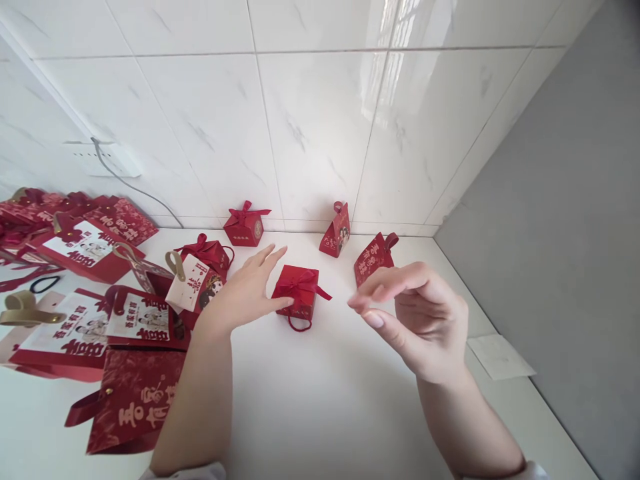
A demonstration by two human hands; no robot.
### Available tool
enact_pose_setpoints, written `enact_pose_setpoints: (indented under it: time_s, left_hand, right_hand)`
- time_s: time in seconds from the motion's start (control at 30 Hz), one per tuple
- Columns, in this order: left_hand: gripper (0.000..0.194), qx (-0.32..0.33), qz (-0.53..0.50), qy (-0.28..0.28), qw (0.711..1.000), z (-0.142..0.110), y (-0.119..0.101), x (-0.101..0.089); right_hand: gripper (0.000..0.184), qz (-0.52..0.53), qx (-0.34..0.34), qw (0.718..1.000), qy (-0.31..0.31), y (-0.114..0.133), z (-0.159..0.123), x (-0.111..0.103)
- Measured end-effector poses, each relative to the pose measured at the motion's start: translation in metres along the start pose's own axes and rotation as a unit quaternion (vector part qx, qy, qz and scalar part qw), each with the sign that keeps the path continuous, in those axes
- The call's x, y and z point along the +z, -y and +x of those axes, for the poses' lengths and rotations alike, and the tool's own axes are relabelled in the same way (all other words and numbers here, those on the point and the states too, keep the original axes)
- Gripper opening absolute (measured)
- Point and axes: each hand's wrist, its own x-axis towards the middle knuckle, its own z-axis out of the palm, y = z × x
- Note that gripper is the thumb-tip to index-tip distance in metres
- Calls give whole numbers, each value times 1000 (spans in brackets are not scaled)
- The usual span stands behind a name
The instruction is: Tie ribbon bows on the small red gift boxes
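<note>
The left hand (pixel 245 288) is resting open, fingers touching the small red box (pixel 299 293) just beside it; the right hand (pixel 417 317) is hovering empty, fingers loosely curled. Four folded boxes are standing beyond (flat bags (pixel 135 320) still piled left of the left hand).

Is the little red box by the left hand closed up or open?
Closed: the red gift box has its ribbon bow tied across the top.

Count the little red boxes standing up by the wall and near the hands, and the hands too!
Small red gift boxes: 5, one with a ribbon bow at the left hand's fingertips
Hands: 2, the right hand empty
Total: 7
</note>
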Motion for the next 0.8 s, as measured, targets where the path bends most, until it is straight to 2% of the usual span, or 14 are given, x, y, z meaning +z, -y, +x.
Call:
enact_pose_setpoints:
  time_s: [0.1, 0.17, 0.23, 0.33, 0.43, 0.53, 0.8]
  left_hand:
    - [45, 50, -114, -120, 985, -7, -38, -6]
    - [25, 93, -243, -170, 951, -11, -60, -4]
    - [18, 141, -392, -115, 902, -17, -76, 1]
    - [26, 166, -533, -71, 827, -27, -89, 7]
    - [30, 163, -584, -84, 791, -35, -95, 8]
    - [22, 168, -604, -98, 772, -42, -100, 6]
    - [23, 221, -614, -124, 748, -42, -107, 2]
  right_hand:
    - [24, 23, -9, 999, 21, 0, -1, 3]
    - [26, 23, -29, 998, 40, -2, -1, 3]
    - [28, -15, -69, 996, 62, -5, -1, 1]
    - [41, -144, -153, 973, 90, -10, 0, -3]
    - [57, -268, -221, 930, 119, -14, -1, -5]
    - [65, -303, -264, 903, 152, -16, -1, -3]
    - [61, -301, -279, 901, 140, -20, -1, 0]
